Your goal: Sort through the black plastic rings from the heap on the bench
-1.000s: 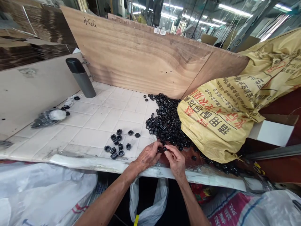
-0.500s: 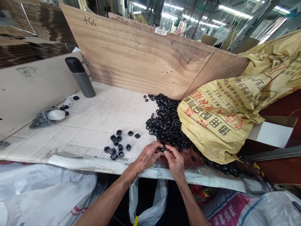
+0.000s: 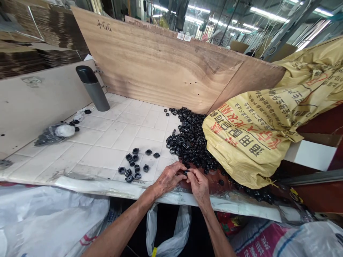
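A white desk [image 3: 99,157] with a tile-like grid fills the middle ground. A tall wooden board [image 3: 160,60] stands along its rear edge. A yellow printed sack [image 3: 249,139] slumps at the right, beside a dense heap of black parts [image 3: 190,135]. A grey flask [image 3: 95,91] with a black cap stands at the rear left. Loose black parts [image 3: 137,168] lie left of the hands. The right hand [image 3: 198,184] grasps one small black part [image 3: 185,172] in its fingers, just above the desk's front edge; the left hand [image 3: 168,177] curves its fingers close around the same piece, its grip indeterminable.
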Tool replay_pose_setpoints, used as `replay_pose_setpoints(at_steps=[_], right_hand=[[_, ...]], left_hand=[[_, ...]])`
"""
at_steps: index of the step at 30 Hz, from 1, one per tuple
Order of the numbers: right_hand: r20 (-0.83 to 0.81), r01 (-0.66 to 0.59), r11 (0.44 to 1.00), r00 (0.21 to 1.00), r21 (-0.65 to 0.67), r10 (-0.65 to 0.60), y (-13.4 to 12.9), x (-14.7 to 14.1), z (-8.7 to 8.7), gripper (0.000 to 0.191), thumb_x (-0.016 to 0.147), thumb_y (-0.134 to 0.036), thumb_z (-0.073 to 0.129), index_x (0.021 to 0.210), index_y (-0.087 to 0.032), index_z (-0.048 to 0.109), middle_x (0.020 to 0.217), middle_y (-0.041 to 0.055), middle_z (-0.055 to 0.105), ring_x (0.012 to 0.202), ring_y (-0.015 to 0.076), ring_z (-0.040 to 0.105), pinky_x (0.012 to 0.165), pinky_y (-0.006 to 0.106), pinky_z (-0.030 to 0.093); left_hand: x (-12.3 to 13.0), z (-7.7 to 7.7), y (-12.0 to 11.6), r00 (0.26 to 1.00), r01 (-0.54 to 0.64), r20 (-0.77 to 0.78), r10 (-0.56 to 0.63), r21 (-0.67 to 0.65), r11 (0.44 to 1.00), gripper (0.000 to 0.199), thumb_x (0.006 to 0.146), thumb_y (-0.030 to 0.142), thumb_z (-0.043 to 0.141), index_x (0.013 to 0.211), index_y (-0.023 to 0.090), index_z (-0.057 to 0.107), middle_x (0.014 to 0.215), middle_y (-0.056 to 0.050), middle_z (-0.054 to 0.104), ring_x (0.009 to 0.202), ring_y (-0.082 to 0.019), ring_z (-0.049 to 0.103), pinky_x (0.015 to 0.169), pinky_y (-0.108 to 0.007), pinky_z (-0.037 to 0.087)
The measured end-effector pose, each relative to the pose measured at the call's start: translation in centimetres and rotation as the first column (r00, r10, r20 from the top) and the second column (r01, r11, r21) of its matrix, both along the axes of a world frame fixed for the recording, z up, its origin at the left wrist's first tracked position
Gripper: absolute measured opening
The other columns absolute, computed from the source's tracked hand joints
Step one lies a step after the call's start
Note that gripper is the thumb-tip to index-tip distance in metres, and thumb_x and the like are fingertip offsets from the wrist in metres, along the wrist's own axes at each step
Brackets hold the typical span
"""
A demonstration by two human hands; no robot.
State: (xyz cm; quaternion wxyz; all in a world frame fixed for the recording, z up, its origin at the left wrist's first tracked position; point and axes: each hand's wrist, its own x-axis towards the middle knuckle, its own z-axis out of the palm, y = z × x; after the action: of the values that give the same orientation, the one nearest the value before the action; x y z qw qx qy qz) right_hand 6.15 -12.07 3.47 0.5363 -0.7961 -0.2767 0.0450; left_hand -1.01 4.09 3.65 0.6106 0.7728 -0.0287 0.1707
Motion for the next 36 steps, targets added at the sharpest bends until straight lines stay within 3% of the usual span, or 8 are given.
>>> replay_pose_setpoints(at_steps=[6, 11, 14, 16, 22, 27, 32, 36], right_hand=[[0.002, -0.06, 0.986, 0.998, 0.157, 0.061, -0.2, 0.3, 0.3, 0.012, 0.087, -0.031, 0.067, 0.09, -0.021, 0.073, 0.096, 0.0064, 0.071, 0.091, 0.0209, 0.067, 0.079, 0.031, 0.056], [-0.13, -0.022, 0.979, 0.99, 0.202, 0.049, -0.3, 0.2, 0.0, 0.023, 0.084, -0.032, 0.07, 0.104, -0.022, 0.072, 0.103, 0.0075, 0.071, 0.096, 0.0223, 0.068, 0.082, 0.034, 0.058], [-0.125, 0.037, 0.988, 0.992, 0.151, -0.018, -0.2, 0.0, 0.0, 0.045, 0.085, -0.033, 0.068, 0.128, -0.021, 0.062, 0.095, 0.005, 0.07, 0.084, 0.0186, 0.068, 0.075, 0.029, 0.057], [-0.057, 0.05, 0.994, 0.997, 0.092, -0.045, 0.0, -0.1, 0.1, 0.045, 0.088, -0.034, 0.064, 0.131, -0.02, 0.06, 0.087, 0.0029, 0.069, 0.075, 0.0161, 0.065, 0.069, 0.026, 0.055], [0.008, 0.033, 0.999, 0.999, 0.012, -0.034, 0.0, -0.3, 0.2, 0.021, 0.092, -0.038, 0.058, 0.1, -0.02, 0.066, 0.073, 0.0011, 0.067, 0.063, 0.0159, 0.064, 0.061, 0.025, 0.052], [-0.152, 0.007, 0.999, 0.988, 0.045, 0.0, -0.3, -0.2, 0.4, 0.026, 0.089, -0.042, 0.061, 0.101, -0.02, 0.066, 0.07, -0.0002, 0.064, 0.057, 0.0145, 0.059, 0.054, 0.023, 0.05], [-0.14, 0.022, 1.0, 0.99, -0.003, -0.023, -0.1, -0.1, 0.6, 0.026, 0.09, -0.044, 0.059, 0.091, -0.019, 0.066, 0.059, -0.0028, 0.058, 0.051, 0.0138, 0.054, 0.049, 0.022, 0.045], [0.017, 0.027, 0.994, 1.0, -0.104, -0.025, 0.4, -0.2, 0.7, 0.038, 0.095, -0.045, 0.05, 0.07, -0.02, 0.06, 0.058, -0.0018, 0.056, 0.054, 0.0134, 0.052, 0.053, 0.023, 0.042]], left_hand=[[0.2, 0.0, -0.5, 0.977, -0.006, -0.2, -0.071, -0.36, 0.933, 0.023, 0.081, 0.027, 0.073, 0.1, 0.015, 0.066, 0.091, -0.005, 0.072, 0.081, -0.018, 0.069, 0.075, -0.029, 0.055], [0.2, -0.2, -0.7, 0.973, -0.022, -0.217, -0.077, -0.421, 0.907, 0.023, 0.079, 0.026, 0.074, 0.098, 0.015, 0.065, 0.089, -0.003, 0.071, 0.077, -0.016, 0.068, 0.073, -0.028, 0.055], [0.2, -0.4, -0.6, 0.986, 0.027, -0.147, -0.083, -0.352, 0.936, 0.022, 0.082, 0.026, 0.071, 0.1, 0.017, 0.064, 0.094, -0.004, 0.07, 0.085, -0.018, 0.068, 0.078, -0.03, 0.055], [0.1, -0.4, -0.5, 0.993, 0.036, -0.101, -0.063, -0.247, 0.968, 0.019, 0.085, 0.025, 0.068, 0.102, 0.018, 0.064, 0.097, -0.004, 0.069, 0.087, -0.018, 0.067, 0.079, -0.03, 0.055], [-0.1, 0.4, -0.4, 0.999, 0.024, -0.018, -0.026, -0.096, 0.995, 0.017, 0.089, 0.024, 0.062, 0.106, 0.019, 0.062, 0.103, -0.005, 0.066, 0.091, -0.018, 0.066, 0.084, -0.031, 0.055], [-0.1, 0.7, -0.5, 0.994, 0.015, -0.101, -0.038, -0.218, 0.976, 0.017, 0.088, 0.023, 0.063, 0.104, 0.019, 0.061, 0.094, -0.003, 0.069, 0.083, -0.017, 0.068, 0.077, -0.029, 0.056], [-0.1, 0.4, -0.2, 0.999, -0.001, 0.034, 0.002, -0.03, 1.0, 0.015, 0.089, 0.021, 0.061, 0.104, 0.02, 0.063, 0.102, -0.006, 0.067, 0.094, -0.019, 0.065, 0.085, -0.033, 0.054], [0.0, 0.1, -0.2, 0.994, 0.026, 0.109, -0.031, 0.049, 0.998, 0.016, 0.092, 0.019, 0.056, 0.107, 0.02, 0.061, 0.105, -0.007, 0.066, 0.101, -0.02, 0.063, 0.091, -0.035, 0.052]])
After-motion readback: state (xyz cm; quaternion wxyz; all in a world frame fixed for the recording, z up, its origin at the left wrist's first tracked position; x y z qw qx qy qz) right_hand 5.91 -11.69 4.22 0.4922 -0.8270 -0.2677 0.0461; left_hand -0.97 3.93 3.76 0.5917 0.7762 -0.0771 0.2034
